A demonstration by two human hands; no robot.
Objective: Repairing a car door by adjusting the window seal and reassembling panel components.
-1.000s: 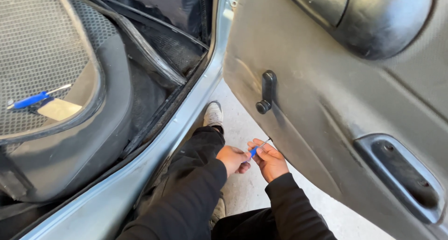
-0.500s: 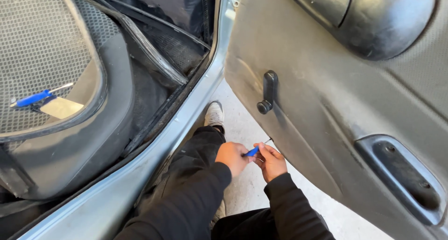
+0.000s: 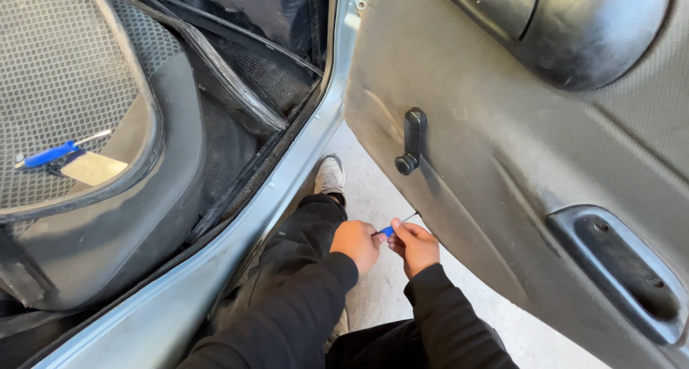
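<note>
1. Both hands are down low by the bottom edge of the open car door panel (image 3: 502, 168), meeting over the pale concrete floor (image 3: 373, 197). Black sleeves on both arms, forearms angled in from the bottom of the view.
2. Left hand (image 3: 357, 244) is curled into a loose fist, knuckles up, fingers wrapped around the near end of a small blue-handled screwdriver (image 3: 391, 229). Looks like a proper grip on the handle.
3. Right hand (image 3: 416, 246) sits just beside it, touching the same tool. Its fingers are bent in and pinching the handle from the other side, thumb on top (can't really see the fingertips, they're tucked under).
4. The screwdriver's thin metal shaft pokes up and right from between the two hands, with the tip right at the lower edge of the door panel. Can't tell if it's actually touching the panel.
5. Higher on the panel there's a black window crank (image 3: 412, 141), well apart from the hands.
6. A white sneaker (image 3: 331, 175) is planted on the floor between the door and the light blue door sill (image 3: 287, 175).
7. Over on the driver's seat (image 3: 79, 118), a second blue-handled screwdriver (image 3: 57, 152) lies next to a tan card-like piece (image 3: 93, 168).
</note>
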